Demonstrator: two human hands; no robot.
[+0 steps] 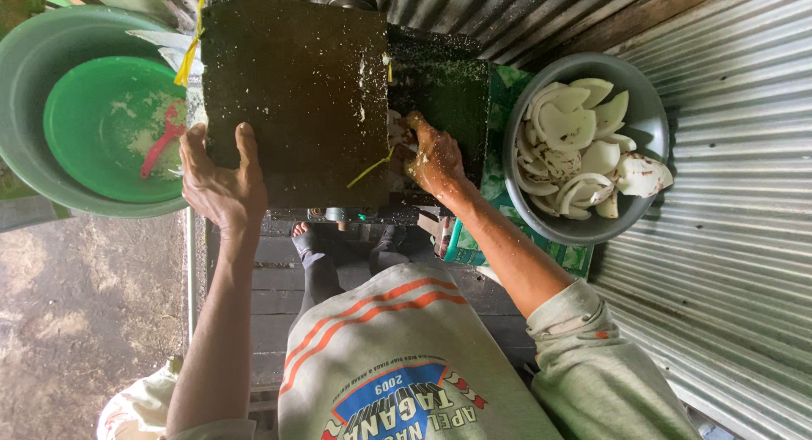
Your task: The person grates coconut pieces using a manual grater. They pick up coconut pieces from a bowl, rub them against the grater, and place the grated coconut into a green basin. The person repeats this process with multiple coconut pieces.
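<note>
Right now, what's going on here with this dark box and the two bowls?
A person stands over a dark, crumb-covered machine housing. Their left hand rests on its near edge, fingers curled over the top. Their right hand, flecked with white shreds, presses a white piece into the gap beside the housing. A grey metal bowl at the right holds white coconut pieces. At the left, a green basin holds a smaller green bowl with white residue and a red utensil.

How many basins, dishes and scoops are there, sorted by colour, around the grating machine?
Grey-green basin: 1
Bright green dish: 1
Grey basin holding white coconut pieces: 1
Red scoop: 1
Total: 4
</note>
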